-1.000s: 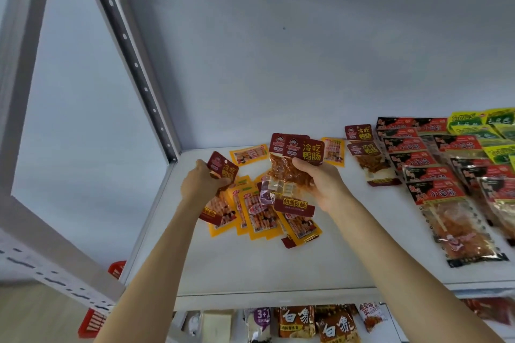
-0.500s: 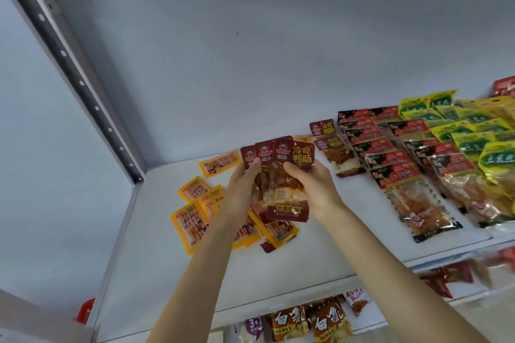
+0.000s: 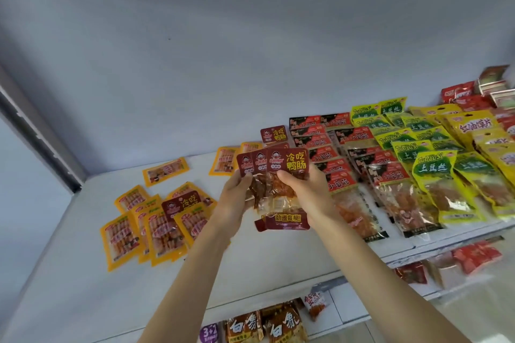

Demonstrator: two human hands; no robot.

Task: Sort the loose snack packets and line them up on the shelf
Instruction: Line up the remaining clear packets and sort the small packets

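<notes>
**Gathering the maroon packets into one fan above the shelf**

The wide white metal shelf [image 3: 278, 267] is carrying everything, and it is showing two halves. On its right side, neat overlapping rows of red-and-black clear-windowed packets [image 3: 342, 184] and green-and-yellow packets [image 3: 434, 172] are lying flat like shingles, so each label is staying readable. On the left side, a loose scatter of orange-yellow sausage packets [image 3: 156, 228] is lying at mixed angles, with one lone maroon packet [image 3: 182, 205] resting on top of them; this side is not yet sorted, as far as I can judge.

Between the two halves, both hands are holding a fanned stack of small maroon plastic snack packets with yellow lettering [image 3: 276, 167] up off the shelf, well above the scatter. The left hand [image 3: 237, 198] is grasping the stack's left edge, its fingers curled behind and thumb in front. The right hand [image 3: 305, 192] is pinching the front packet, thumb across its clear window. Holding from both sides is probably squaring the packets so they can go down as one row.
</notes>
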